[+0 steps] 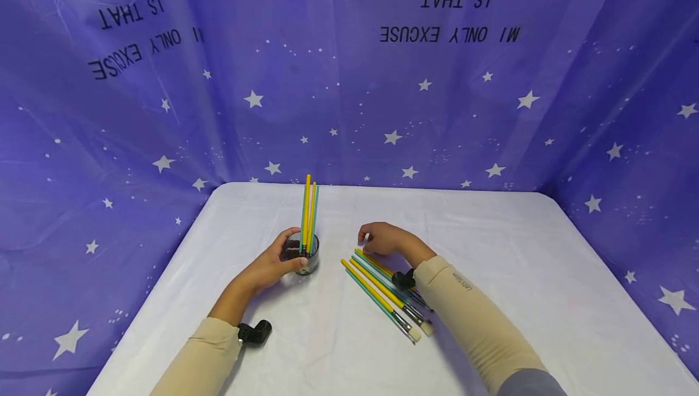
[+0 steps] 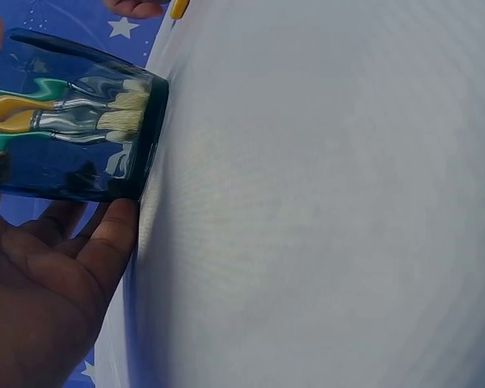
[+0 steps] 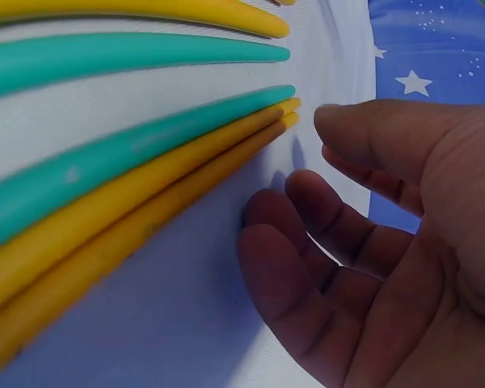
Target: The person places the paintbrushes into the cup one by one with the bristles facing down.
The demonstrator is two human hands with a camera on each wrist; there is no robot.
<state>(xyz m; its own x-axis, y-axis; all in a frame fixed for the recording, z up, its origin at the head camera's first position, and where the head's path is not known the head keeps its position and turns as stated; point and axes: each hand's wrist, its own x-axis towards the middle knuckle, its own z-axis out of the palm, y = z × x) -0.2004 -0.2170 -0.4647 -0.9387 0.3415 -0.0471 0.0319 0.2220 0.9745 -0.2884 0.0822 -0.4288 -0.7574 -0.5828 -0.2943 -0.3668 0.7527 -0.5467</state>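
My left hand (image 1: pixel 266 270) grips a dark, see-through glass (image 1: pixel 313 264), thumb on the near side and fingers around the far side. Inside it several paintbrushes (image 1: pixel 308 214) stand with yellow and green handles up. Their pale bristles (image 2: pixel 123 117) show through the glass wall in the left wrist view. To the right, several more paintbrushes (image 1: pixel 377 287) lie side by side on the table, bristles toward me. Over their handle tips hovers my right hand (image 1: pixel 386 239), its fingers loosely bent. The right wrist view shows a gap between these fingers (image 3: pixel 279 271) and the yellow and green handles (image 3: pixel 137 58).
A white cloth covers the table (image 1: pixel 469 226). Behind it and along both sides hangs a purple curtain (image 1: pixel 349 93) with stars and printed words. Each wrist carries a small black camera, such as the left camera (image 1: pixel 255 332).
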